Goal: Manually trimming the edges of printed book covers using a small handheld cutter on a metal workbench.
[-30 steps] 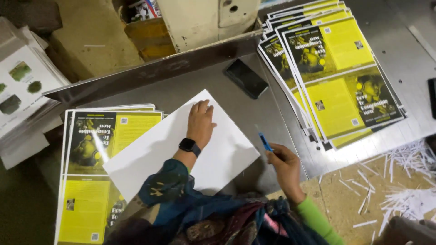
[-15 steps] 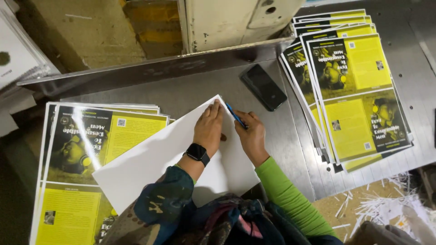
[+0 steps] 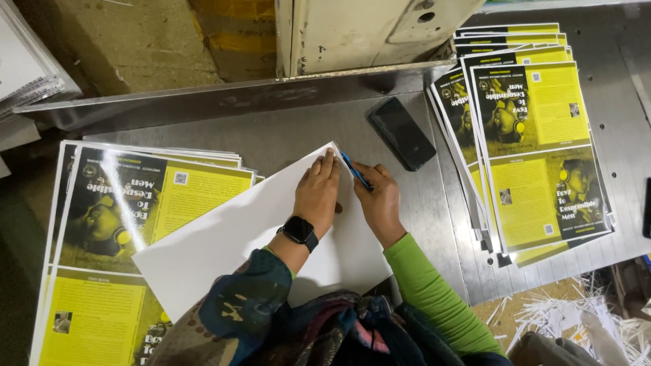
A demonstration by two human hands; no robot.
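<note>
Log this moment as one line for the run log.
left hand: flat on white sheet | right hand: holds blue pen at sheet's top corner | yellow printed stacks left, right | black phone on metal table

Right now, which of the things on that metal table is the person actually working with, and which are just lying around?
In hand:
left hand pressing flat on the white sheet
right hand holding a blue pen at the sheet's top corner

Lying about:
black phone
printed yellow-and-black sheets at left
fanned stack of the same at right
paper trimmings
metal table
</note>
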